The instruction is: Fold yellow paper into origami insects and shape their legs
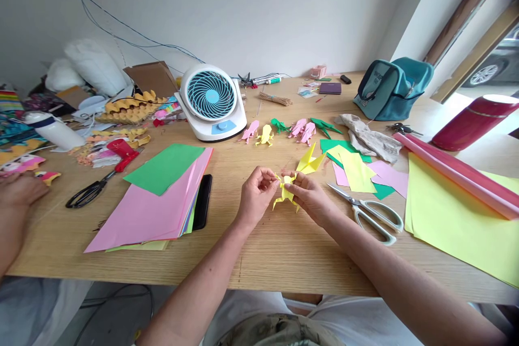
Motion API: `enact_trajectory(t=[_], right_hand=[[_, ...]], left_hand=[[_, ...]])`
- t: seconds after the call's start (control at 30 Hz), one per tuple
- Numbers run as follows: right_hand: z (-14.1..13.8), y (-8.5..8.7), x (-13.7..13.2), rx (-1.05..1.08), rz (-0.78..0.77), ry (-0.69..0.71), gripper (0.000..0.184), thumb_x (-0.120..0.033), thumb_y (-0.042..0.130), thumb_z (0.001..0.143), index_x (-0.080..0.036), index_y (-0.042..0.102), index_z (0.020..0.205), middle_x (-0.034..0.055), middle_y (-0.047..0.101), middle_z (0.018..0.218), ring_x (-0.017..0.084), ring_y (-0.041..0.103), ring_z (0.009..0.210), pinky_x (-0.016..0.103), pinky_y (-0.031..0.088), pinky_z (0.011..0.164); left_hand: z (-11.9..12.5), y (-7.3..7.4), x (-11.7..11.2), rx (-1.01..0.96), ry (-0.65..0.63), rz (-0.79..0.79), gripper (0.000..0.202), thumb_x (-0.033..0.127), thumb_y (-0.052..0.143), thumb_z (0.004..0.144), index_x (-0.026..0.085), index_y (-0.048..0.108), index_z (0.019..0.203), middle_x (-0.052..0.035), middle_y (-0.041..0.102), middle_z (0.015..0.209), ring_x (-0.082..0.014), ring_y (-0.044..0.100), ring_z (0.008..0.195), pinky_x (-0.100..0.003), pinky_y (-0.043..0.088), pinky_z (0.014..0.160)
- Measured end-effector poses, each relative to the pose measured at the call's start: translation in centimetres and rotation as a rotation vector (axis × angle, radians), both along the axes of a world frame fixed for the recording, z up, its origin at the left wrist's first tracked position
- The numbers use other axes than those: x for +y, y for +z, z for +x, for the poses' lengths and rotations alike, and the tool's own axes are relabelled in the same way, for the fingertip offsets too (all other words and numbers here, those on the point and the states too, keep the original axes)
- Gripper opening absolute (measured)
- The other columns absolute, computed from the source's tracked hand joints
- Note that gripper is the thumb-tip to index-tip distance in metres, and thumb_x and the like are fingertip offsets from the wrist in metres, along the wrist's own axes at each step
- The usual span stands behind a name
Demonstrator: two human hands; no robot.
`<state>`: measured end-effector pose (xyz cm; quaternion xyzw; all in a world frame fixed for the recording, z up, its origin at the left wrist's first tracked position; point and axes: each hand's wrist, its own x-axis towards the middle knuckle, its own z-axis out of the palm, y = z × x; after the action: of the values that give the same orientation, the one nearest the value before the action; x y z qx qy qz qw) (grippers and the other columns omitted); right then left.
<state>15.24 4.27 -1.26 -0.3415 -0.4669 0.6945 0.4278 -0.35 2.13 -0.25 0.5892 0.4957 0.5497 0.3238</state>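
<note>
A yellow folded paper frog (287, 192) is held between my two hands above the wooden table. My left hand (258, 190) pinches one of its thin legs with thumb and fingertips. On the other side, my right hand (310, 194) grips its body and a leg, the thumb lying on the paper. Just behind my right hand rests a yellow folded paper piece with pointed flaps (311, 161). Farther back stand finished paper frogs: a yellow one (265, 135), several pink ones (308, 132) and green ones (279, 125).
White-handled scissors (377, 216) lie right of my right hand, near paper scraps (357, 170). Coloured sheets (150, 211) and a black phone (203, 203) lie left. A fan (213, 102) stands behind. Another person's hand (20, 192) rests at far left. A red bottle (472, 121) lies right.
</note>
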Motion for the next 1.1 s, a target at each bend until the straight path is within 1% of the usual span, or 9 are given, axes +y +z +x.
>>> enact_trajectory(t=[0.17,0.27,0.4,0.5,0.7,0.77,0.87,0.97,1.1], right_hand=[[0.1,0.1,0.0,-0.001,-0.019,-0.006,0.046,-0.04,0.08,0.069,-0.025,0.064,0.108,-0.0006,0.062,0.083,0.014,0.055,0.073,0.024,0.04,0.059],[0.1,0.4,-0.2,0.006,-0.033,-0.009,0.048,-0.04,0.081,0.068,-0.025,0.064,0.11,-0.0009,0.062,0.082,0.014,0.054,0.072,0.024,0.04,0.06],[0.0,1.0,-0.3,0.015,-0.022,-0.012,0.049,-0.041,0.082,0.066,-0.023,0.064,0.107,-0.0022,0.061,0.08,0.012,0.053,0.069,0.024,0.04,0.06],[-0.1,1.1,-0.3,-0.012,0.026,-0.015,0.049,-0.042,0.083,0.065,-0.022,0.063,0.104,-0.0031,0.06,0.078,0.012,0.053,0.069,0.024,0.04,0.061],[-0.3,0.5,-0.3,-0.109,0.201,-0.061,0.044,-0.04,0.08,0.068,-0.022,0.059,0.101,0.0003,0.062,0.087,0.016,0.056,0.08,0.027,0.044,0.067],[-0.4,0.3,-0.2,-0.143,0.265,-0.084,0.04,-0.039,0.079,0.069,-0.022,0.058,0.1,0.0004,0.061,0.087,0.016,0.056,0.079,0.028,0.045,0.067],[-0.4,0.2,-0.1,-0.164,0.309,-0.114,0.037,-0.04,0.077,0.071,-0.023,0.058,0.099,0.0008,0.061,0.087,0.016,0.056,0.077,0.028,0.045,0.064],[-0.3,0.4,0.0,-0.182,0.325,-0.103,0.035,-0.043,0.075,0.072,-0.022,0.06,0.094,0.0014,0.063,0.086,0.016,0.057,0.076,0.029,0.046,0.065],[-0.2,0.6,0.1,-0.222,0.307,-0.108,0.035,-0.048,0.075,0.07,-0.02,0.061,0.085,0.0011,0.063,0.078,0.016,0.056,0.069,0.028,0.045,0.061]], left_hand=[[-0.2,0.5,-0.1,-0.073,-0.056,-0.016,0.016,0.026,0.062,0.085,0.02,0.057,0.1,-0.0015,0.068,0.085,-0.0134,0.064,0.081,-0.024,0.047,0.077],[-0.4,0.6,-0.1,-0.066,-0.086,-0.014,0.019,0.026,0.06,0.088,0.019,0.06,0.105,-0.0018,0.068,0.086,-0.0137,0.064,0.084,-0.024,0.047,0.079],[-0.5,0.4,0.1,-0.033,-0.06,0.007,0.01,0.027,0.061,0.087,0.017,0.063,0.089,-0.0012,0.066,0.083,-0.0127,0.062,0.08,-0.023,0.047,0.076],[-0.5,0.2,0.1,-0.012,-0.054,0.006,0.01,0.026,0.061,0.086,0.017,0.062,0.084,-0.0004,0.065,0.08,-0.0122,0.061,0.077,-0.022,0.047,0.074],[-0.3,0.0,0.1,0.066,0.009,-0.038,0.008,0.021,0.06,0.082,0.016,0.061,0.076,0.0006,0.064,0.073,-0.0106,0.06,0.067,-0.02,0.046,0.066],[-0.3,-0.1,0.2,0.075,0.008,-0.057,0.009,0.021,0.06,0.082,0.015,0.061,0.075,0.0007,0.064,0.072,-0.0103,0.06,0.066,-0.02,0.046,0.065],[-0.4,-0.2,0.3,0.088,-0.043,-0.045,0.008,0.022,0.06,0.083,0.016,0.063,0.079,-0.0001,0.066,0.075,-0.0106,0.061,0.068,-0.02,0.047,0.067],[-0.5,-0.3,0.3,0.091,-0.079,-0.035,0.01,0.023,0.06,0.084,0.016,0.067,0.086,-0.0018,0.07,0.081,-0.0114,0.063,0.071,-0.021,0.048,0.069],[-0.5,-0.4,0.3,0.105,-0.081,-0.069,0.01,0.022,0.061,0.083,0.015,0.068,0.083,-0.0026,0.071,0.078,-0.0119,0.063,0.069,-0.021,0.048,0.067]])
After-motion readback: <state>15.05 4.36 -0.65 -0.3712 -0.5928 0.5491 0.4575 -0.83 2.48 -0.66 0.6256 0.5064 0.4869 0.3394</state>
